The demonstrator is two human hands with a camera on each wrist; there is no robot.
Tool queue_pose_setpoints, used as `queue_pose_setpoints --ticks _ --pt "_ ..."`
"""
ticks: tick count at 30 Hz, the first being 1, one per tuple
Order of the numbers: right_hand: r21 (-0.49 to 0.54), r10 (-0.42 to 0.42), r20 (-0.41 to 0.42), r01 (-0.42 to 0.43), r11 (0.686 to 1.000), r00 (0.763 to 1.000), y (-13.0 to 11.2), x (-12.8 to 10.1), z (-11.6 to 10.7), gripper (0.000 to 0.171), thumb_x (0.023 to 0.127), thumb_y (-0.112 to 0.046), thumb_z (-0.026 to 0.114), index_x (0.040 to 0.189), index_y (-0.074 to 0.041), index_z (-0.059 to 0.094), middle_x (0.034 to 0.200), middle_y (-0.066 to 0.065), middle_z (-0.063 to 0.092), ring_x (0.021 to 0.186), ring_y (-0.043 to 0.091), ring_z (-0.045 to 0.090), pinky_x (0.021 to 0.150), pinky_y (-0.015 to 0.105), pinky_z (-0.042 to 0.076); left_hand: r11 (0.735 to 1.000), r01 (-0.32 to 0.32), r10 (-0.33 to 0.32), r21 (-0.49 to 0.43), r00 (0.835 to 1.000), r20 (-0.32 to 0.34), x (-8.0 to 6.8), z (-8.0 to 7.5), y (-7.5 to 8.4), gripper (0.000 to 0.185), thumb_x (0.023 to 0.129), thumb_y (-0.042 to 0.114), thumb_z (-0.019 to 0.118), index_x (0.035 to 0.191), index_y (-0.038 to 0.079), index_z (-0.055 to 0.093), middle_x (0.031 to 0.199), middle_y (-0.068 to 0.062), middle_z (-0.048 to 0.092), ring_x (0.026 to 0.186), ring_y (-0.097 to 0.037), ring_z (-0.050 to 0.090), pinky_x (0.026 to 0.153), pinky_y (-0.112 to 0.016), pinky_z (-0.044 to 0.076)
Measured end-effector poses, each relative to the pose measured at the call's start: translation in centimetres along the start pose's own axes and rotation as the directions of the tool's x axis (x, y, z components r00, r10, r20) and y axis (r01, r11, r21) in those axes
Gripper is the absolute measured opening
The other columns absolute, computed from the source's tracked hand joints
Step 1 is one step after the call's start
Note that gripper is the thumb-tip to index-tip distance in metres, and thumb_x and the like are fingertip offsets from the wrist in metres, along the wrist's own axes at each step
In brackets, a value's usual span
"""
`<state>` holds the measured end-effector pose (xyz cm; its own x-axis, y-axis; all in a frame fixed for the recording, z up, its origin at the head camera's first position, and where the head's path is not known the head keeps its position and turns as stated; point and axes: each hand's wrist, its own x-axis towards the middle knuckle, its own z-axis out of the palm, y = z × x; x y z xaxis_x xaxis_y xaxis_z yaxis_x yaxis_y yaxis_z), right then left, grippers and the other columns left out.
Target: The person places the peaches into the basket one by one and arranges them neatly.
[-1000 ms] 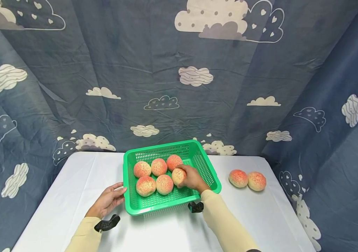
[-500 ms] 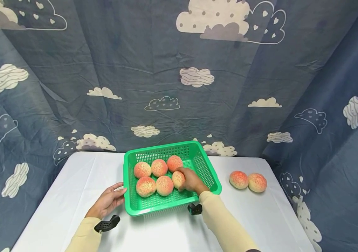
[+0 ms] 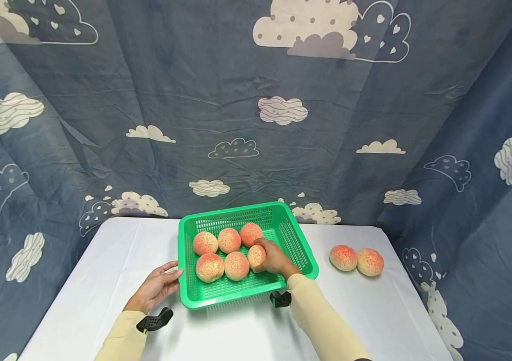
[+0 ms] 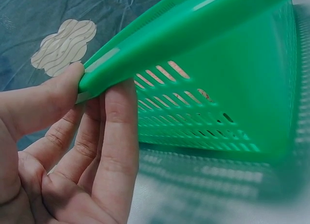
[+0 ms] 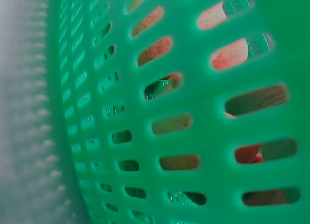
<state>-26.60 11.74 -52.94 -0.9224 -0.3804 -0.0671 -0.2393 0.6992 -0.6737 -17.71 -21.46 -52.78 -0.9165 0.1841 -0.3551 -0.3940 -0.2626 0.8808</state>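
Observation:
A green plastic basket [image 3: 249, 294] with slotted walls stands on the table, holding several red-and-yellow speckled peaches in two rows. My left hand [image 3: 154, 289] is at its left side; the left wrist view shows the thumb [image 4: 65, 86] and fingers pinching the rim [image 4: 145, 54]. Inside the basket, toward the right, my right hand [image 3: 277, 259] grips a pale yellow peach [image 3: 256, 256] at the end of the front row. Beside that peach lies another peach [image 3: 236, 265]. In the right wrist view the slotted wall [image 5: 203, 103] hides most of the hand and peaches.
Two more peaches, a redder one [image 3: 343, 257] and a yellower one [image 3: 370, 262], lie side by side on the white-covered table [image 3: 328, 306] right of the basket. A dark cloud-print curtain [image 3: 220, 120] hangs behind the table and along its sides.
The view shifts slightly. My right hand stays around the same peach, with only a slight change in how its fingers lie. The left hand and basket keep their places.

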Motion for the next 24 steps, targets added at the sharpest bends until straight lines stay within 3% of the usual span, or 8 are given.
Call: queue_pose_setpoints --ticks 9,14,19,24 --pt "0.028 0.003 -0.017 -0.003 1.000 1.000 0.0 -0.1 -0.3 0.073 0.066 -0.007 0.087 0.131 -0.005 0.053 0.127 0.018 0.054 0.115 0.035 0.051 0.091 0.053 0.046 1.000 0.002 -0.002 -0.010 1.000 0.014 -0.1 0.0 0.1 0.048 0.097 0.006 0.056 0.137 -0.007 0.032 0.093 0.002 0.069 0.087 -0.010 0.067 0.079 -0.026 0.056" --pt "0.108 0.012 -0.043 -0.008 0.994 0.999 0.2 -0.5 -0.9 0.076 0.070 -0.009 0.084 0.137 -0.004 0.048 0.135 0.025 0.047 0.123 0.041 0.046 0.095 0.057 0.043 1.000 0.011 -0.011 -0.021 1.000 0.010 0.0 0.1 0.2 0.045 0.097 0.005 0.055 0.136 -0.006 0.033 0.092 0.002 0.069 0.087 -0.010 0.067 0.079 -0.026 0.056" --pt "0.191 -0.007 -0.076 0.021 0.981 0.997 0.3 -1.4 -2.5 0.073 0.077 -0.010 0.081 0.139 -0.001 0.044 0.139 0.028 0.042 0.125 0.047 0.043 0.097 0.058 0.041 1.000 0.010 -0.009 -0.014 1.000 0.013 -0.1 0.2 0.3 0.047 0.097 0.005 0.056 0.136 -0.006 0.033 0.095 0.001 0.069 0.088 -0.011 0.067 0.079 -0.026 0.056" --pt "0.274 0.035 -0.096 -0.008 0.962 0.995 0.6 -2.6 -4.5 0.069 0.080 -0.009 0.078 0.140 -0.005 0.044 0.139 0.024 0.043 0.122 0.046 0.047 0.095 0.054 0.046 1.000 0.012 -0.012 -0.003 1.000 0.006 -0.2 0.1 0.3 0.048 0.098 0.006 0.055 0.138 -0.007 0.031 0.097 0.000 0.069 0.088 -0.010 0.068 0.079 -0.025 0.056"
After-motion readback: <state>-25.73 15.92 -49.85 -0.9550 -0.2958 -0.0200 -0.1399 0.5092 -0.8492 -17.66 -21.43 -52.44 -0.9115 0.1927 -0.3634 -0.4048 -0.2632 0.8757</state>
